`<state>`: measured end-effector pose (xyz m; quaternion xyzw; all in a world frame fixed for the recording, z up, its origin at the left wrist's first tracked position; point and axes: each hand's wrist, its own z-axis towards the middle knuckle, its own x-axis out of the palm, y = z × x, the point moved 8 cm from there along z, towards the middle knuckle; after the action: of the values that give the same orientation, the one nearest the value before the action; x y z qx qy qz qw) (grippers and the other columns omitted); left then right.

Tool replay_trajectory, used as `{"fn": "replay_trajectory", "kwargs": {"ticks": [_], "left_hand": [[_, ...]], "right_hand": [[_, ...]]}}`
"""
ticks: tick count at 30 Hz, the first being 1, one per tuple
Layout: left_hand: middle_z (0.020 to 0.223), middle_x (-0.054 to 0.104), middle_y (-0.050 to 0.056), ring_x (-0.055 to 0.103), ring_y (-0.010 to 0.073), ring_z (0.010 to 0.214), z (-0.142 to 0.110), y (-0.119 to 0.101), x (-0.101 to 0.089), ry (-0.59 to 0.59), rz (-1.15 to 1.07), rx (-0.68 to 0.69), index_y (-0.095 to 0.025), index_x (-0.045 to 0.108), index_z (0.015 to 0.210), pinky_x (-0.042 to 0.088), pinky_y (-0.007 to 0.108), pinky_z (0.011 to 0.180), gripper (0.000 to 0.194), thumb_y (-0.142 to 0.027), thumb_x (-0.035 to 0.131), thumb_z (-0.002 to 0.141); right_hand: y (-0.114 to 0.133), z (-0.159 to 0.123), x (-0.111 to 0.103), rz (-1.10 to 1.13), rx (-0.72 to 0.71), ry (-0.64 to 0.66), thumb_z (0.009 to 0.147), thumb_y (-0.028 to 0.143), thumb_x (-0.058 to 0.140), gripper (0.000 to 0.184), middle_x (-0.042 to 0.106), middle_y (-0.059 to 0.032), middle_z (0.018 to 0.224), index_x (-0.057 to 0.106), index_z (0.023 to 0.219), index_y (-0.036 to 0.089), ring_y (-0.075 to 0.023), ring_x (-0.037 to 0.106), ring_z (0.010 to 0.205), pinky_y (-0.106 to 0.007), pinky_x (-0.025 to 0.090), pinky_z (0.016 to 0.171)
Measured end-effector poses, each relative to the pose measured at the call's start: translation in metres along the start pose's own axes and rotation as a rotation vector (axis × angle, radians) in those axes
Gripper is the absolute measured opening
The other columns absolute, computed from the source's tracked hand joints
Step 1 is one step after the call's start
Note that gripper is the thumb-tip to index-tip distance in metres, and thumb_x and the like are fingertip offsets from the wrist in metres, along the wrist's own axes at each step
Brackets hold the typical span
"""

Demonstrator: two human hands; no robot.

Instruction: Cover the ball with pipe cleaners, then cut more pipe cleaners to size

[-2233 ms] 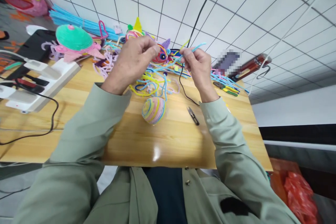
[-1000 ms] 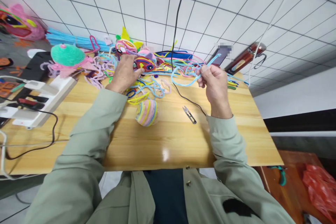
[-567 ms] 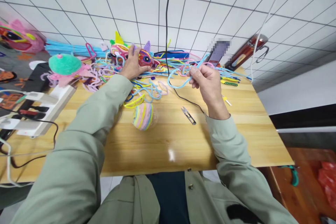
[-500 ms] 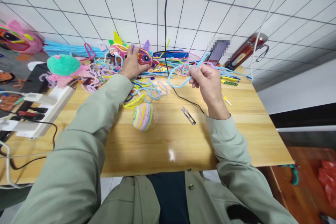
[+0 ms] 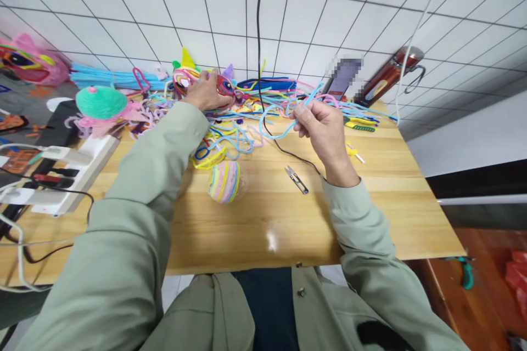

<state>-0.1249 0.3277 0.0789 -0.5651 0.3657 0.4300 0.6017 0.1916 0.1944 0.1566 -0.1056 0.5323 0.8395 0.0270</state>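
Against the wall, my left hand (image 5: pixel 205 91) lies over a colourful mask-like figure (image 5: pixel 224 86) with big dark eyes. Its fingers are curled over the top, and the palm hides part of the figure. My right hand (image 5: pixel 327 134) pinches a light blue pipe cleaner (image 5: pixel 269 136) between thumb and fingers, held above the table and bent into a loop. A striped ball (image 5: pixel 224 181) in pink, yellow and blue rests on the table between my arms. To its right lie small thread snips (image 5: pixel 296 180).
Loose pipe cleaners (image 5: pixel 239 140) litter the back of the table. A power strip (image 5: pixel 78 181) with cables and a green-topped figure (image 5: pixel 101 103) stand at left. At back right are a phone (image 5: pixel 343 79), a red-brown flask (image 5: pixel 391 74) and green-handled pliers (image 5: pixel 359 125). A black cable (image 5: pixel 259 22) hangs down the wall.
My left hand has shifted slightly left on the figure, covering more of its middle. The light blue loop in my right hand has moved slightly left. The view has shifted a little.
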Motion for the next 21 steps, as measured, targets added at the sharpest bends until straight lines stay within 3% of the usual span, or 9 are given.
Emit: {"fn": "replay_trajectory", "kwargs": {"ticks": [4,9,11,14,16,21], "left_hand": [[0.176,0.042,0.023,0.043,0.0334,0.159,-0.003,0.010,-0.011,-0.022,-0.054,0.046,-0.004,0.042,0.165,0.039,0.049,0.123,0.138,-0.104,0.053,0.072],[0.179,0.034,0.025,0.037,0.0338,0.163,-0.018,0.018,-0.014,-0.030,-0.092,0.104,0.000,0.029,0.169,0.036,0.050,0.129,0.162,-0.117,0.043,0.058],[0.179,0.035,0.023,0.033,0.0314,0.165,-0.027,0.015,-0.013,-0.056,-0.095,0.114,-0.002,0.030,0.167,0.036,0.048,0.128,0.157,-0.115,0.047,0.059],[0.169,0.050,0.017,0.028,0.0250,0.168,-0.037,0.008,-0.008,-0.084,-0.099,0.104,-0.010,0.043,0.158,0.039,0.043,0.123,0.134,-0.108,0.053,0.068],[0.163,0.056,0.014,0.033,0.0231,0.165,-0.039,0.003,-0.009,-0.109,-0.085,0.112,-0.014,0.047,0.155,0.041,0.041,0.121,0.123,-0.105,0.053,0.072],[0.168,0.047,0.013,0.043,0.0249,0.153,-0.021,0.007,-0.022,-0.153,0.007,0.124,-0.013,0.044,0.158,0.041,0.041,0.120,0.118,-0.102,0.048,0.081]], "right_hand": [[0.001,0.001,-0.007,0.002,-0.008,-0.029,0.089,0.079,0.076,0.058,0.065,0.0027,0.062,0.071,0.072,0.023,-0.0089,0.054,0.051,-0.023,0.046,0.049],[0.004,0.002,-0.010,-0.010,-0.015,-0.037,0.087,0.083,0.075,0.061,0.065,0.0027,0.062,0.069,0.072,0.024,-0.0098,0.055,0.051,-0.023,0.047,0.048],[0.005,0.002,-0.008,-0.012,-0.020,-0.031,0.086,0.083,0.075,0.063,0.066,0.0023,0.062,0.067,0.069,0.023,-0.0098,0.056,0.051,-0.023,0.047,0.048],[0.007,0.001,-0.006,-0.015,-0.027,-0.020,0.087,0.083,0.075,0.063,0.066,0.0019,0.062,0.067,0.069,0.023,-0.0100,0.056,0.051,-0.023,0.046,0.047],[0.007,0.000,-0.007,-0.019,-0.027,-0.020,0.087,0.082,0.075,0.062,0.066,0.0019,0.062,0.067,0.069,0.023,-0.0103,0.056,0.051,-0.023,0.045,0.048],[0.009,0.000,-0.009,-0.020,-0.044,-0.026,0.090,0.079,0.075,0.059,0.066,0.0024,0.062,0.069,0.071,0.023,-0.0100,0.055,0.051,-0.024,0.046,0.049]]}}
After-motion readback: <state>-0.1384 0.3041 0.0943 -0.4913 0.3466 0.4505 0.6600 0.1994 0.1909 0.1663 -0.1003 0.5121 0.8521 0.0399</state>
